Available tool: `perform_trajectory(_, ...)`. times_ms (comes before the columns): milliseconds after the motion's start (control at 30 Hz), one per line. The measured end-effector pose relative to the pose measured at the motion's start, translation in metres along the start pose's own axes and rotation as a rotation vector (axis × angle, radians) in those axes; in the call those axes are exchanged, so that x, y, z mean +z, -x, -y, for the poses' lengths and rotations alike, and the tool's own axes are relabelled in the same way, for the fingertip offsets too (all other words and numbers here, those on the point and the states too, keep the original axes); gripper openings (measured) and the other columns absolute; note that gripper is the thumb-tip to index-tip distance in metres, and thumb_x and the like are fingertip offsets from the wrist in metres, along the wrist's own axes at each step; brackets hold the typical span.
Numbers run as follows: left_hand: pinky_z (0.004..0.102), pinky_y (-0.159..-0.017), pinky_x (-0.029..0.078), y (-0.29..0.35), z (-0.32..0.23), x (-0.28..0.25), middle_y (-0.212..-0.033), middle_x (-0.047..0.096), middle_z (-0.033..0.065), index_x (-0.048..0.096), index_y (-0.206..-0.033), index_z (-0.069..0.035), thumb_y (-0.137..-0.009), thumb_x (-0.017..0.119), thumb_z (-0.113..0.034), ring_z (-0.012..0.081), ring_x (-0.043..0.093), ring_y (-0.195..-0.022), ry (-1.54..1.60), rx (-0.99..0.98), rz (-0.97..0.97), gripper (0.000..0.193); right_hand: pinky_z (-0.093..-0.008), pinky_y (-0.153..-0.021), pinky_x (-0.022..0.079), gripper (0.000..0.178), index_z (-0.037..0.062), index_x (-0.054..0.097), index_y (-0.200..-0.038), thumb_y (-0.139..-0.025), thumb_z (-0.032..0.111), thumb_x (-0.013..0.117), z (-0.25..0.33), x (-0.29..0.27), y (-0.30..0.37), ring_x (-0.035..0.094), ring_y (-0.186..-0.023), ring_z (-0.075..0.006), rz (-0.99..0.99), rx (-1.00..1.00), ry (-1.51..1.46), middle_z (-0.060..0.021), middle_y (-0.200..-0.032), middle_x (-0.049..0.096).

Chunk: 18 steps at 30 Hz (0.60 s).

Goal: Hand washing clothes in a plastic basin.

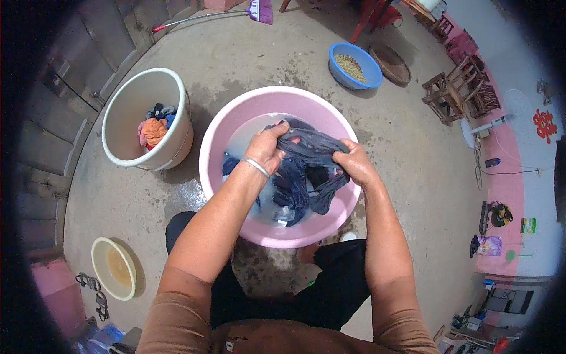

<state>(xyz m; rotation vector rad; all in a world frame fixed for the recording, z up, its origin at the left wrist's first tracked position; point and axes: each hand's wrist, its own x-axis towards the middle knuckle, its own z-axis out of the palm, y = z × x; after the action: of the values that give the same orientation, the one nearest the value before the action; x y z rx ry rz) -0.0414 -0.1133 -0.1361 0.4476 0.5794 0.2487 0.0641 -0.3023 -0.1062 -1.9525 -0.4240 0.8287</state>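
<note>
The left hand (pixel 265 150) and right hand (pixel 356 164) are each clamped on a wet-looking dark grey garment (pixel 315 143), stretched between them over the pink basin (pixel 250 108), where darker cloth (pixel 288 186) lies in cloudy water (pixel 243 138). Should either grip be too light, the garment could slip; a hard tug might tear it or splash the concrete floor (pixel 413 183). Beyond, to the left, a white bucket (pixel 131 109) holds colourful clothes (pixel 154 131).

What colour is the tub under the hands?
The tub is pink, best seen in the head view.

Home, concrete floor (pixel 424 183), wooden chairs (pixel 446 100), standing fan (pixel 500 121), purple broom (pixel 261 12)
</note>
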Motion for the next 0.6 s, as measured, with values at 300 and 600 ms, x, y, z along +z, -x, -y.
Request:
perform_trajectory(300, 0.0318, -0.074, 0.058, -0.002, 0.003, 0.005, -0.093, 0.058, 0.0115, 0.054, -0.099, 0.002, -0.094, 0.05, -0.013, 0.0205, 0.061, -0.085, -0.007, -0.042, 0.052, 0.016, -0.024, -0.068, 0.047, 0.039, 0.0014, 0.062, -0.107, -0.079, 0.028, 0.067, 0.002, 0.019, 0.002, 0.057, -0.073, -0.0102, 0.322, 0.069, 0.336, -0.0059, -0.086, 0.064)
perform_trajectory(600, 0.0354, -0.076, 0.057, -0.005, 0.017, -0.002, -0.092, 0.058, 0.012, 0.049, -0.104, 0.0, -0.095, 0.046, -0.01, 0.0224, 0.062, -0.081, -0.046, -0.072, -0.001, 0.013, -0.0243, -0.047, 0.043, 0.02, -0.0013, 0.059, -0.093, -0.076, 0.009, 0.057, 0.003, 0.013, -0.005, 0.053, -0.058, -0.0098, -0.064, 0.016, -0.122, -0.0046, -0.075, 0.06)
